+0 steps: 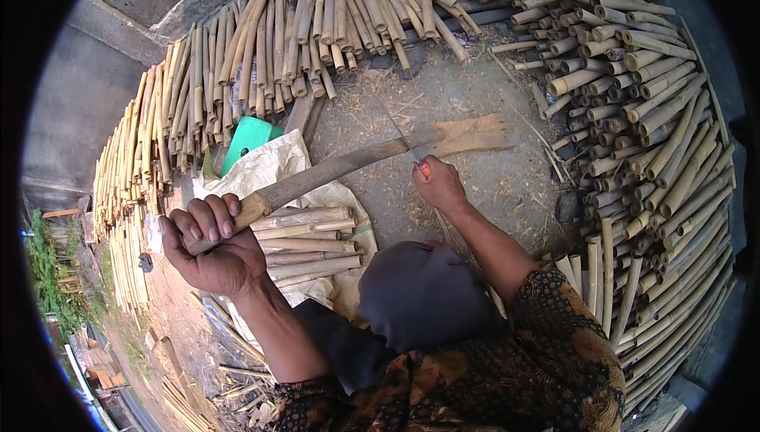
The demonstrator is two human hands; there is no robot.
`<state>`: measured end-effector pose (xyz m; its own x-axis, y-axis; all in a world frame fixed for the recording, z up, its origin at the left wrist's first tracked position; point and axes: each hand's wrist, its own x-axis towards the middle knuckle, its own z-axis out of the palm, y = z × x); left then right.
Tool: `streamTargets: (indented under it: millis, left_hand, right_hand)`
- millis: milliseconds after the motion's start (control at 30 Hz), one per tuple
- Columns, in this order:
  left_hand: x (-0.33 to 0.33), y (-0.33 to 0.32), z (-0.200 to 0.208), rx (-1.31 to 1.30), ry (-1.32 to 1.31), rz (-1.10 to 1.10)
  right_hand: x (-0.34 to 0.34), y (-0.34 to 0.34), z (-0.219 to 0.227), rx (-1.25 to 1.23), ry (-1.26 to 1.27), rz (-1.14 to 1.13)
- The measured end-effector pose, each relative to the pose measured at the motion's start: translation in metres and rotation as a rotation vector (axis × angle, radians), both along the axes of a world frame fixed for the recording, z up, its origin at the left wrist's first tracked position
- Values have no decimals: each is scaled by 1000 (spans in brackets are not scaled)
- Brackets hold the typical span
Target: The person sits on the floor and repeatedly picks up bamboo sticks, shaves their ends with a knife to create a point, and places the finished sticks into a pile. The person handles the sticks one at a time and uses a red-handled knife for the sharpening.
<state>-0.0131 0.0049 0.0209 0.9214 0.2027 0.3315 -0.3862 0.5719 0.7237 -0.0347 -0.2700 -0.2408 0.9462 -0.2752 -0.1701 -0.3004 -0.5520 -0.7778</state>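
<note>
Bamboo pole: long, grey-brown, cut end pale, far end split flat. Held at its near-left end by the left hand, fingers clenched round it. Knife: thin blade, red handle, gripped by the right hand against the pole. Ground: bare dirt, ringed by stacked bamboo lengths; white sack beneath. Axis: near-left to far-right.
</note>
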Motion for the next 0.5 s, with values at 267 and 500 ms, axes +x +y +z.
streamTargets:
  millis: [267,500]
  left_hand:
    - [4,11,-8,-24,-106,-207]
    - [7,11,-6,-85,-58,-282]
  right_hand:
    - [-6,-10,-2,19,-34,115]
    - [-5,-22,1,-6,63,-45]
